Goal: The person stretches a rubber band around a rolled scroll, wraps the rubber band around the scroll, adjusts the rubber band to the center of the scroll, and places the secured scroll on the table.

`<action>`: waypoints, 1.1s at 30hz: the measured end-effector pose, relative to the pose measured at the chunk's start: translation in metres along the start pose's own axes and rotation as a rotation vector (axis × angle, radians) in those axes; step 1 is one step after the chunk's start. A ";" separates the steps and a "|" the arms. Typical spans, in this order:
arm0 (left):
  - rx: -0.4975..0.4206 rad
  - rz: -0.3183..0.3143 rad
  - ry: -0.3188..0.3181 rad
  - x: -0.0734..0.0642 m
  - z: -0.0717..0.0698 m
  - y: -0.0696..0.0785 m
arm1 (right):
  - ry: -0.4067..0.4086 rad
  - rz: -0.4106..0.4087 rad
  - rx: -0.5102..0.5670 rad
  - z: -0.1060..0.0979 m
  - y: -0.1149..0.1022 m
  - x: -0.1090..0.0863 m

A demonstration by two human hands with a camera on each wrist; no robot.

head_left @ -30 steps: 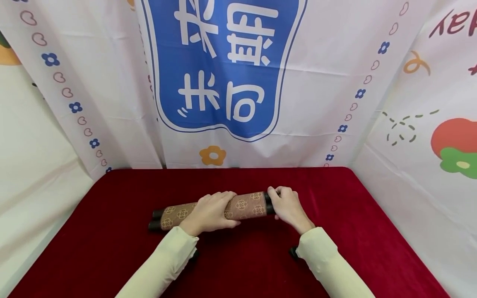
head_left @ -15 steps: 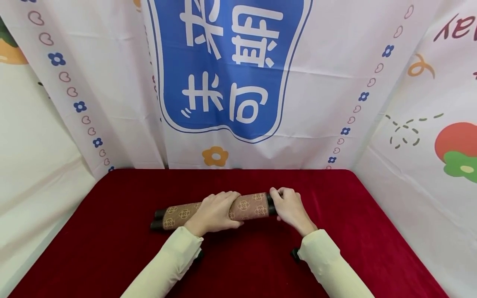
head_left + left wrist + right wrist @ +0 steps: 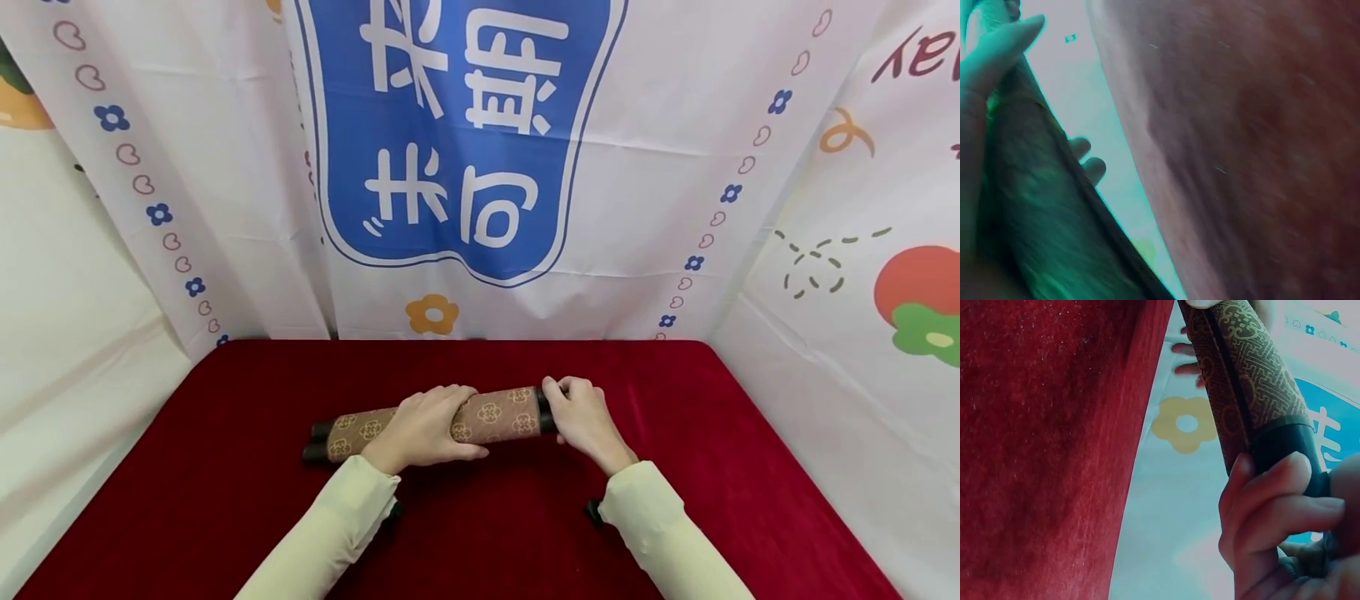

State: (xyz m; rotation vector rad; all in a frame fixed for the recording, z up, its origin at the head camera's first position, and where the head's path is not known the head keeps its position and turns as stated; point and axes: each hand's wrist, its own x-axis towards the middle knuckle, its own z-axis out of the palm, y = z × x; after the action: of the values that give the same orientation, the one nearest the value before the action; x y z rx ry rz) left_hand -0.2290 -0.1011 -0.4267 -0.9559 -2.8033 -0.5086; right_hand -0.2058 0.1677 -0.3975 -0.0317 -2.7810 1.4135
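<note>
A rolled-up scroll (image 3: pixel 501 417) of brown, gold-patterned brocade is held level above the red cloth, its two rolls lying side by side. Black roller ends (image 3: pixel 318 452) stick out at its left. My left hand (image 3: pixel 426 427) grips the scroll around its middle, thumb toward me and fingers over the far side. In the left wrist view the roll (image 3: pixel 1079 219) passes between thumb and fingers. At the other end my right hand (image 3: pixel 587 423) holds the black roller ends. The right wrist view has its curled fingers (image 3: pixel 1272 515) around a black end cap (image 3: pixel 1285 444).
Red velvet-like cloth (image 3: pixel 510 533) covers the table. A white printed curtain (image 3: pixel 637 208) with a blue sign (image 3: pixel 442 133) hangs behind it, and further white sheets (image 3: pixel 847 333) stand along both sides.
My left hand rests slightly further left along the scroll than half a second ago. The right hand keeps its hold on the end, and the scroll stays nearly in place.
</note>
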 end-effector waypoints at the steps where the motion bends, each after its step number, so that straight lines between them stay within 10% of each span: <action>1: 0.011 -0.004 0.001 -0.001 0.001 -0.002 | -0.001 0.003 0.002 0.000 0.000 0.000; 33: -0.036 -0.032 -0.041 -0.022 -0.002 -0.036 | -0.017 0.005 0.034 -0.006 0.011 -0.002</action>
State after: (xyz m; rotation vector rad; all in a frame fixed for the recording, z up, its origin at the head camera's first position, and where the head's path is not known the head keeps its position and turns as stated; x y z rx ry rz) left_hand -0.2333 -0.1414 -0.4397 -0.9398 -2.8597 -0.5510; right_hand -0.2036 0.1785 -0.4028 -0.0256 -2.7718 1.4689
